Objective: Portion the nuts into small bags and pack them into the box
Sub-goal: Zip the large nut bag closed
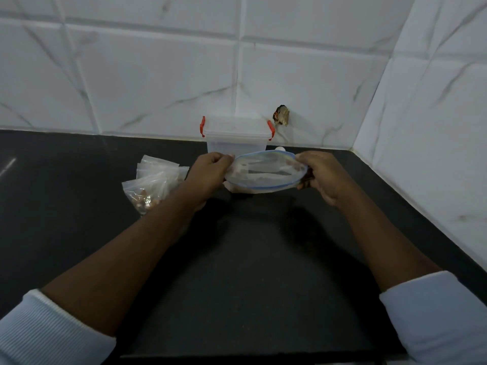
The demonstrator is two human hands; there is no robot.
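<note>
- Closest to me, two pale ribbed sleeves (39, 330) sit at the bottom corners, pushed up off bare forearms.
- Both arms reach out over a dark counter (237, 272).
- I see the left hand (210, 172) pinching the left end of a large zip bag (266, 172) of clear plastic with a blue seal strip.
- The right hand (321, 175) curls round the bag's right end. The hands are apart, and the bag's mouth is pulled open between them.
- Small brownish bits show inside the large zip bag. I take them for nuts, though the plastic blurs them.
- Left of the left hand, a heap of small bags (155, 172) lies on the counter. The nearest one holds brown nuts (143, 200).
- Just beyond the large zip bag stands the clear box (235, 138), lid on, with red latches (202, 126) on both sides, close to the wall.
- A white tiled wall (158, 75) closes off the back and right, with a dark chipped hole (282, 115) right of the box.
</note>
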